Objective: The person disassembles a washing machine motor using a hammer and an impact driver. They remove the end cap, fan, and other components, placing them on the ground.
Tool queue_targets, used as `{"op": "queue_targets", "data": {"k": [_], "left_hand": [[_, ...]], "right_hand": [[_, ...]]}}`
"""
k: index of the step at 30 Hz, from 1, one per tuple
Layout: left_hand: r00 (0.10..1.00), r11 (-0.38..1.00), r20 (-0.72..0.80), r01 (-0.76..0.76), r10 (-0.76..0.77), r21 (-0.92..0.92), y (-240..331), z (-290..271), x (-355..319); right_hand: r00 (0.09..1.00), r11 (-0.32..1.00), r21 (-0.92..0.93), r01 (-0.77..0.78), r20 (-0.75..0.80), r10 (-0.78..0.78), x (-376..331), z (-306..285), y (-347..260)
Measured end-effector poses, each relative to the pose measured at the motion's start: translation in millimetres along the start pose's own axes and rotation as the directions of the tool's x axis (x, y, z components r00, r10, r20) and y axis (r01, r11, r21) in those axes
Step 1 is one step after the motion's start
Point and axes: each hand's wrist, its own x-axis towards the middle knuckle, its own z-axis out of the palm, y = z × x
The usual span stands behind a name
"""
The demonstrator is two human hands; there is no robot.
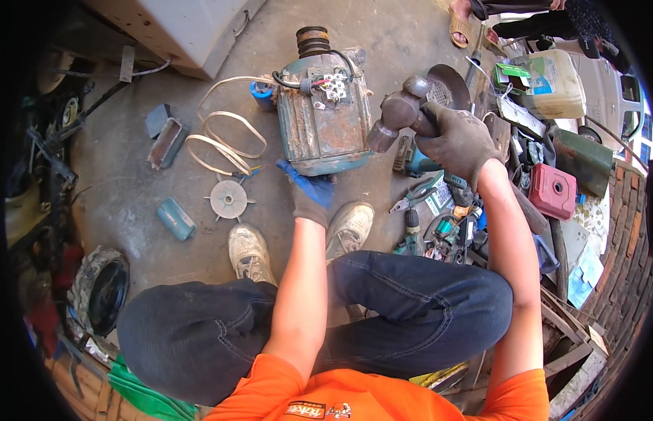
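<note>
Hammer raised in right hand; left hand touches motor.

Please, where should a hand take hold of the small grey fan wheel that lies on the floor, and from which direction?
Probably from above, at the rim. The fan wheel lies flat on the concrete floor, blades spread around a round hub, so the fingers can pinch two opposite blades. Its left side is open; the cable loops lie close above it and the left hand is to its right.
</note>
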Motion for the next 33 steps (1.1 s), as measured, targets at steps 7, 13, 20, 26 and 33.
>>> {"op": "queue_targets", "data": {"k": [7, 13, 20, 26, 33], "left_hand": [[0.966, 0.951, -0.013, 0.252, -0.258, -0.178, 2.8, 21.1, -6.4], [0.971, 0.958, 0.095, 0.233, -0.220, -0.166, -1.6, -0.3, 4.6], [0.968, 0.931, 0.131, 0.243, -0.214, -0.274, 7.7, 4.5, 0.6], [0.968, 0.951, 0.145, 0.233, -0.206, -0.203, -1.4, -3.6, 1.5], [0.974, 0.949, -0.030, 0.212, -0.225, -0.233, 1.7, 20.3, -11.0]], "right_hand": [[0.997, 0.996, 0.050, 0.079, -0.023, -0.078, 1.5, 4.9, -13.1], [0.989, 0.969, 0.242, -0.048, -0.121, 0.080, 14.6, -32.8, -24.9], [0.978, 0.978, -0.147, 0.151, 0.165, -0.126, 18.6, 1.2, -47.8], [0.986, 0.990, 0.140, -0.031, -0.161, 0.054, 20.5, -28.9, -32.6], [0.979, 0.992, -0.092, 0.091, 0.193, -0.072, 27.5, 16.0, -38.1]]}}
